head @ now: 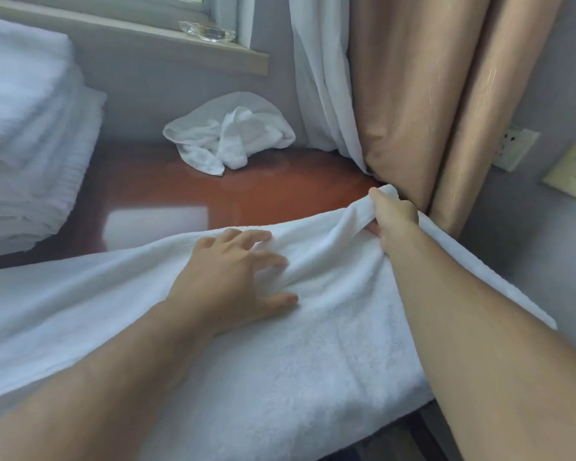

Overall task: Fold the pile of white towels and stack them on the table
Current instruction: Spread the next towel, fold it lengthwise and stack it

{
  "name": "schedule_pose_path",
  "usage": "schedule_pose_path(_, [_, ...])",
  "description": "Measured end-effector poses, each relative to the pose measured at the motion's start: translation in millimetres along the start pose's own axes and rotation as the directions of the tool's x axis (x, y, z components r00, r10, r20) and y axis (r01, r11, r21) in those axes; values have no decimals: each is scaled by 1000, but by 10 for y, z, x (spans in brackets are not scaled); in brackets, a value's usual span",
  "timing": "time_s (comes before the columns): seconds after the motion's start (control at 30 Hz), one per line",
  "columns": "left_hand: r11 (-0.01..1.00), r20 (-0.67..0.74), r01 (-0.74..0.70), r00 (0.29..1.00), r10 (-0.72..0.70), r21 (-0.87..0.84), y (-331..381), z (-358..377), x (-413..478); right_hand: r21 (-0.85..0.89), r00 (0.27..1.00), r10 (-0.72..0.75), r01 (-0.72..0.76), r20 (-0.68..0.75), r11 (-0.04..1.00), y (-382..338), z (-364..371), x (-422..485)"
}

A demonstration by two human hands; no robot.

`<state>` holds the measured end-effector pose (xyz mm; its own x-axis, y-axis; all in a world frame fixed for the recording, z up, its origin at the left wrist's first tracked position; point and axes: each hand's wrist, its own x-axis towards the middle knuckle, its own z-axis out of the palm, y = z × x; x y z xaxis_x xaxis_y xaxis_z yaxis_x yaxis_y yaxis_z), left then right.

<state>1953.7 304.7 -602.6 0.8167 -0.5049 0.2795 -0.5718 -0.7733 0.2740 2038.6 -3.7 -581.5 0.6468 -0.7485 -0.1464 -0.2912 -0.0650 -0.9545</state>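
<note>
2 hands in view, both on 1 large white towel spread across the near part of the tabletop, w/ its near edge hanging over the front. Left hand lies palm down on the towel, fingers spread & fairly straight, pressing the cloth flat; creases run from its fingertips toward the right hand. Right hand is at the towel's far right corner, fingers & thumb curled round a bunched fold of it, lifted a bit off the surface, just beside the curtain. The 2 hands are apart, w/ wrinkled cloth between them.

1 crumpled white towel sits at the back of the tabletop against the wall, well apart from the spread one. 1 stack of folded white towels stands at far left; several layers, exact no. can't tell as edges blur.

Tabletop is glossy red-brown wood, w/ window glare on it.

Behind: 1 white sheer curtain & 1 tan curtain hang at right. 1 clear glass dish on the windowsill. On the right wall 1 white outlet & 1 yellowish plate near it.
</note>
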Motion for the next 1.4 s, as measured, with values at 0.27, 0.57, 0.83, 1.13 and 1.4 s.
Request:
schedule_pose_path(0.27, [995,-117,-103,988,102,-7,-174,-31,102,-96,968,-250,249,-5,964,35,215,57])
schedule_pose_path(0.57, [976,-295,-210,930,218,60,-147,-57,73,119,855,-432,479,-285,870,100,102,-189])
schedule_pose_path(0.83, [961,-168,-270,952,258,-58,-174,-52,87,23,991,-133,132,27,991,42,12,49])
schedule_pose_path(1.13, [967,-125,-251,959,255,44,-73,-165,21,105,869,-299,366,-394,925,-30,-594,-259])
schedule_pose_path(1.4, [982,-108,-190,976,190,17,128,-115,-180,-165,945,-171,128,-279,978,433,-976,-243])
